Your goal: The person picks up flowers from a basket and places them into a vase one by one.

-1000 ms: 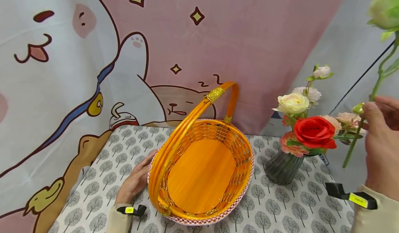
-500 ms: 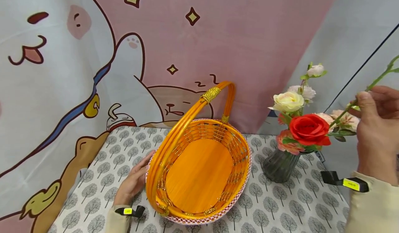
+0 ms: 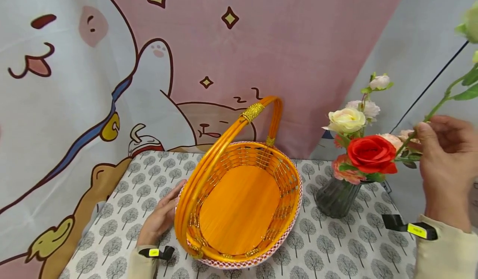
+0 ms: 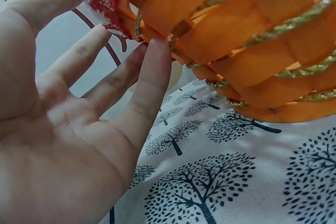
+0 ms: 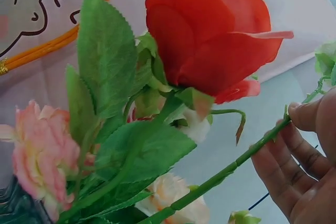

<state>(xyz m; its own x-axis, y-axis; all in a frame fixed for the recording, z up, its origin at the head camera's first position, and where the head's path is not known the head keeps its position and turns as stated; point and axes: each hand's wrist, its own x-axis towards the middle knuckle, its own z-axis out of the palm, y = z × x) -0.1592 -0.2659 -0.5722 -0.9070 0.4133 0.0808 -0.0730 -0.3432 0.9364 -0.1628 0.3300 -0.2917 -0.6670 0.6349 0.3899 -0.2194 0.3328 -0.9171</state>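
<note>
An orange woven basket [image 3: 239, 208] with a tall arched handle [image 3: 224, 146] stands on the table. My left hand [image 3: 158, 221] rests at its left side; in the left wrist view its straight fingers [image 4: 152, 77] touch the basket's rim and woven wall. With thumb and fingers, my right hand [image 3: 448, 154] pinches the green stem of an artificial flower [image 5: 226, 171], whose pale green bloom is partly cut off at the right edge of the head view. That stem slants down left into the bouquet, its lower end hidden behind a red rose [image 3: 373, 154]. A grey ribbed glass vase [image 3: 337, 198] holds the bouquet.
In the vase, a cream rose [image 3: 345, 120], a white bud [image 3: 381, 82] and pink blooms [image 3: 347, 169] surround the red rose. A tree-print cloth [image 3: 123, 221] covers the table. Behind it hangs a cartoon-cat backdrop [image 3: 298, 42].
My right hand has moved left, and the flower stem has gone from near upright with a free end to slanting into the bouquet. My left hand stays at the basket.
</note>
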